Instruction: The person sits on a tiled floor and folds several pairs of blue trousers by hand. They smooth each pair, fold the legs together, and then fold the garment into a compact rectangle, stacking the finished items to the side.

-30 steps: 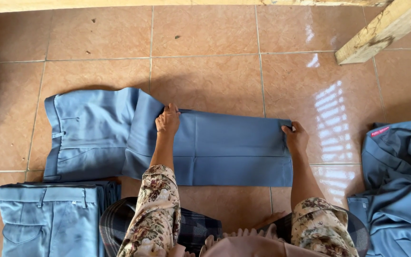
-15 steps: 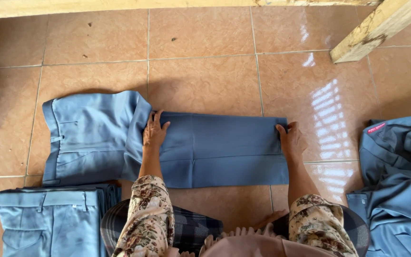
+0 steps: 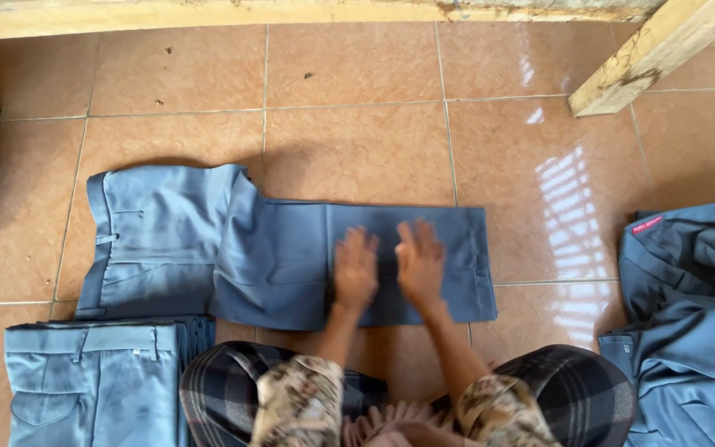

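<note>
On floor tiles, left hand point(image 3: 355, 269), right hand point(image 3: 420, 263) flat, grip released, on blue trousers point(image 3: 283, 257).

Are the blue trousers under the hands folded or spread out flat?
Partly folded: the blue trousers have the legs doubled over. Left hand and right hand lie flat on the folded layer.
</note>
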